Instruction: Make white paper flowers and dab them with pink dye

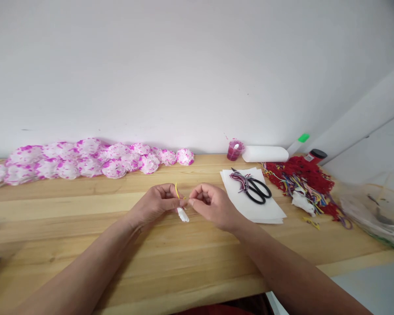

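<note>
Over the middle of the wooden table, my left hand [156, 203] pinches a small piece of white paper [183, 215], whose crumpled end sticks out below the fingers. A short yellow yarn [176, 190] rises in a curve from the same fingers. My right hand [213, 205] is closed in a pinch close beside the left fingertips, at the other end of the yarn. The fingers hide most of the yarn and how it runs around the paper.
Pink-spotted white paper balls [88, 167] line the wall at left. On the right are black-handled scissors [258, 191] on white sheets [265, 214], a cup of purple-red liquid [234, 151], a white roll [265, 153], a red jar [315, 156], coloured yarn [295, 186] and a plastic bag [377, 214].
</note>
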Demonstrator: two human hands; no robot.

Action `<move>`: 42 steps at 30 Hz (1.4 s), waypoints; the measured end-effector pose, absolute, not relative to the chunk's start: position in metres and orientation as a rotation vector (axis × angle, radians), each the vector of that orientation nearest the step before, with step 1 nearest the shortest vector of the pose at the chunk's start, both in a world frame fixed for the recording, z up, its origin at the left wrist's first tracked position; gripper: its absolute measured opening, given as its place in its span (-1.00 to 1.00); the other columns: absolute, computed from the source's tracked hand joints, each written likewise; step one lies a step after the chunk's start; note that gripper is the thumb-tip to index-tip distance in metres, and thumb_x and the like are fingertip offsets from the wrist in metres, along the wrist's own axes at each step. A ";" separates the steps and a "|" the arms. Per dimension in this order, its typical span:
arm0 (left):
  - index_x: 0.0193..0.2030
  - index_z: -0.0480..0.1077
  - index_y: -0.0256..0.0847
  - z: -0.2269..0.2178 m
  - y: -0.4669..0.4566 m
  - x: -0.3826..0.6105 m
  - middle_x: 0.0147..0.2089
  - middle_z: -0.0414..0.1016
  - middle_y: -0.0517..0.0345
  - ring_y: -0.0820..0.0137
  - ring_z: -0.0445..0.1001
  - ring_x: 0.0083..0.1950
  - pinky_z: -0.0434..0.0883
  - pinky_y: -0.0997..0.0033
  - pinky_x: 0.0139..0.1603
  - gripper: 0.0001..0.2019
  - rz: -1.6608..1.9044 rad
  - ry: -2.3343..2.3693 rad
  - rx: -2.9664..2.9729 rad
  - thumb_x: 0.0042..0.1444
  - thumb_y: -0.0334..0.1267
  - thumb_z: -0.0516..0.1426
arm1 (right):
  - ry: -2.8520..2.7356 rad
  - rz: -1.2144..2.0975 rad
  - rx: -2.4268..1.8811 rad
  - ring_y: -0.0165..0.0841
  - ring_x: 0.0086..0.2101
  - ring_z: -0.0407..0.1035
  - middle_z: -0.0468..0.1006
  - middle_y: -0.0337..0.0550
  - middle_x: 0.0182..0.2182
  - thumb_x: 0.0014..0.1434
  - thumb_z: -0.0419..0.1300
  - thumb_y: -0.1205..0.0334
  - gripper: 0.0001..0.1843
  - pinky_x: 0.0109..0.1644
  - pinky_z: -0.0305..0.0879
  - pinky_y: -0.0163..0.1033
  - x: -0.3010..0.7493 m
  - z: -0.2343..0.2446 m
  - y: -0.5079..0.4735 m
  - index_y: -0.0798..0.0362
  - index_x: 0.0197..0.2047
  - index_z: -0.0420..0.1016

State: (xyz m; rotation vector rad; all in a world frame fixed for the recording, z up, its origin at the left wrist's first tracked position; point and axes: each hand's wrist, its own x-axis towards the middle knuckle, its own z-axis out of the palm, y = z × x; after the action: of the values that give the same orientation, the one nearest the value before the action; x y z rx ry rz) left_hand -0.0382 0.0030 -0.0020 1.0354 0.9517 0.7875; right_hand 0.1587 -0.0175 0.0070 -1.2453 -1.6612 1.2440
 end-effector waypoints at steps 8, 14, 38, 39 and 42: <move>-0.47 0.39 -0.29 -0.004 0.003 -0.039 -0.51 0.53 0.19 0.49 0.44 -0.44 0.31 0.52 -0.38 -0.69 0.748 0.934 1.097 -0.20 -0.25 0.44 | -1.771 1.162 -1.277 -0.49 -0.48 0.33 0.49 -0.28 -0.47 0.08 0.21 0.27 -0.89 -0.43 0.23 -0.40 0.155 0.000 -0.018 0.05 -0.27 0.50; -0.47 0.39 -0.28 -0.004 0.002 -0.038 -0.49 0.54 0.20 0.48 0.44 -0.44 0.33 0.51 -0.38 -0.69 0.786 0.953 1.107 -0.20 -0.26 0.44 | -1.743 1.154 -1.264 -0.53 -0.54 0.22 0.38 -0.34 -0.56 0.04 0.21 0.32 -0.97 -0.50 0.15 -0.43 0.155 0.008 -0.020 0.06 -0.41 0.42; -0.28 0.42 -0.24 0.002 -0.003 -0.035 -0.47 0.53 0.22 0.48 0.51 -0.47 0.44 0.54 -0.46 -0.74 0.893 0.931 1.158 -0.02 -0.20 0.36 | -1.528 1.533 -1.149 -0.45 -0.44 0.30 0.56 -0.19 -0.42 0.09 0.31 0.08 -0.76 -0.36 0.13 -0.30 0.155 -0.008 -0.010 0.09 -0.29 0.62; -0.27 0.43 -0.24 0.002 -0.004 -0.035 -0.46 0.54 0.22 0.49 0.49 -0.47 0.44 0.55 -0.46 -0.73 0.898 0.936 1.174 -0.03 -0.19 0.36 | -1.504 1.546 -1.148 -0.45 -0.45 0.28 0.55 -0.19 -0.43 0.07 0.32 0.08 -0.75 -0.37 0.11 -0.30 0.155 -0.007 -0.010 0.10 -0.30 0.63; -0.27 0.44 -0.24 0.002 -0.004 -0.036 -0.48 0.53 0.23 0.52 0.44 -0.51 0.42 0.55 -0.48 -0.71 0.901 0.970 1.211 -0.06 -0.17 0.38 | -1.435 1.552 -1.200 -0.49 -0.50 0.19 0.46 -0.26 -0.53 -0.02 0.39 0.05 -0.71 -0.42 0.02 -0.31 0.154 -0.003 -0.011 0.11 -0.33 0.63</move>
State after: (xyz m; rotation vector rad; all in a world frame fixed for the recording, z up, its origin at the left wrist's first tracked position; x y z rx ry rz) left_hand -0.0357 -0.0036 0.0023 1.2106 0.9704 0.9009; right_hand 0.1542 -0.0108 -0.0029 -1.2003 -1.4350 1.5521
